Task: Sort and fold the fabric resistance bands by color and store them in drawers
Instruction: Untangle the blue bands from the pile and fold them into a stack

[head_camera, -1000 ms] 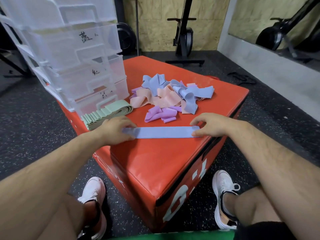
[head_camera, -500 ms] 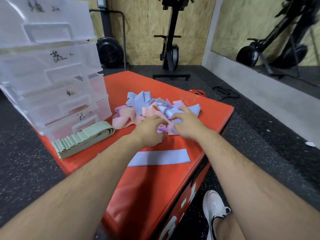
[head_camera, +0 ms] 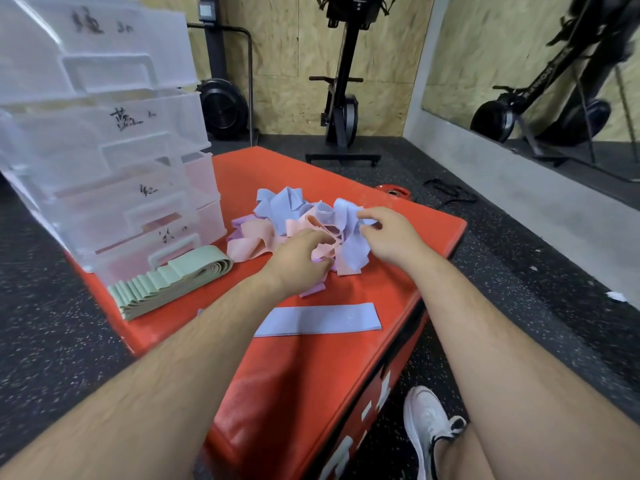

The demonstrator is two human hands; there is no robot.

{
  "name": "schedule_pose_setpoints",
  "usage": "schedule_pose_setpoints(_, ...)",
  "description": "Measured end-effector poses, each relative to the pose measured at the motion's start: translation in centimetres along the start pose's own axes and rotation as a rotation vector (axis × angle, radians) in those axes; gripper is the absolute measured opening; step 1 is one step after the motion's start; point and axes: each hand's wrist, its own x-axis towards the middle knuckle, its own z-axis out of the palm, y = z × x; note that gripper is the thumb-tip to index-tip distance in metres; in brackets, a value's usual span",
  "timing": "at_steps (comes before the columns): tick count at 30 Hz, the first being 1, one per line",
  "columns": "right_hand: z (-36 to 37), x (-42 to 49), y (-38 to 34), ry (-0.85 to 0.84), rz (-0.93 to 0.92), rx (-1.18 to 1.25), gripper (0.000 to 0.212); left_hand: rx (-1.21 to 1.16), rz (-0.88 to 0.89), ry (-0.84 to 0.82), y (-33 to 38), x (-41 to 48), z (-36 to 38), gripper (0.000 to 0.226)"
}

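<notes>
Hands meet over the tangled pile of bands (head_camera: pixel 277 216) at the centre of the frame, on the red padded tabletop (head_camera: pixel 311 382). Your right hand (head_camera: pixel 388 233) reaches in from the right, its thumb and forefinger pinching a loose blue band (head_camera: pixel 351 244) that stands up out of the pile and hangs down its near side. Your left hand (head_camera: pixel 301 261) comes in from the lower left and lies on the near edge of the pile, fingers curled down into the pink and purple strips. You cannot tell whether they grip one of them. The pile mixes blue, pink and purple bands, all crumpled and overlapping.

Just below your hands, a folded blue band (head_camera: pixel 318 319) lies flat and alone on the tabletop, its length running left to right, apart from the pile. To the left of centre, a stack of green bands (head_camera: pixel 166 282) lies folded and fanned, touching the front of the lowest drawer. The clear plastic drawers (head_camera: pixel 104 161) fill the upper left of the frame, each front marked with dark handwriting; all look closed.

At the lower right, your white shoe (head_camera: pixel 426 420) rests on the speckled black floor (head_camera: pixel 52 341) beside the red box. A black exercise machine (head_camera: pixel 341 98) stands against the wooden wall at the top centre.
</notes>
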Motion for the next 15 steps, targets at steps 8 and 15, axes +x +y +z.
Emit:
schedule_pose_setpoints(8, -2.7, -2.7, -1.5, 0.078, -0.073, 0.302, 0.036, -0.262, -0.025, 0.103, 2.0, 0.0, 0.3, 0.058)
schedule_pose_setpoints(15, -3.1, -4.0, -2.3, 0.024, -0.063, 0.452, 0.032, -0.833, -0.177, 0.218, 3.6, 0.2, -0.2, 0.057)
